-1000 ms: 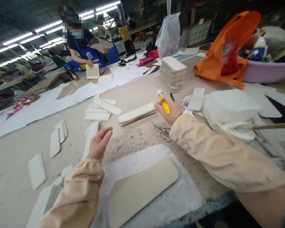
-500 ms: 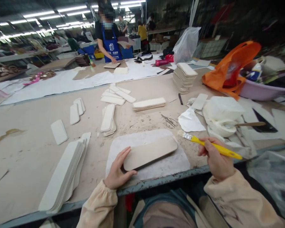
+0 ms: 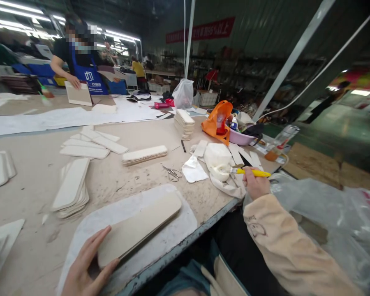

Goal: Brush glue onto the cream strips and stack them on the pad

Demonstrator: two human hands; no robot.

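My left hand (image 3: 89, 261) lies with thumb and fingers spread around the near left end of a long beige rounded panel (image 3: 142, 226). That panel rests on a white sheet (image 3: 185, 211) at the table's front edge. My right hand (image 3: 255, 183) is closed round the yellow handle of a brush (image 3: 255, 173). The brush's bristle end is at the opening of a white wrapped container (image 3: 217, 158), and its tip is hidden there. Scissors (image 3: 173, 174) and a white scrap of cloth (image 3: 195, 169) lie between the panel and the container.
Stacks of pale panels (image 3: 70, 185) cover the left and middle of the table (image 3: 111, 176). An orange bag (image 3: 217, 123) and a purple basin (image 3: 242, 138) sit at the back right. Across the table a person in a blue apron (image 3: 89, 76) holds a board (image 3: 78, 93).
The view has turned to the right. My right hand has carried the brush from beside the panel to the white container. The person opposite has tilted the board up. My left hand stays at the panel.
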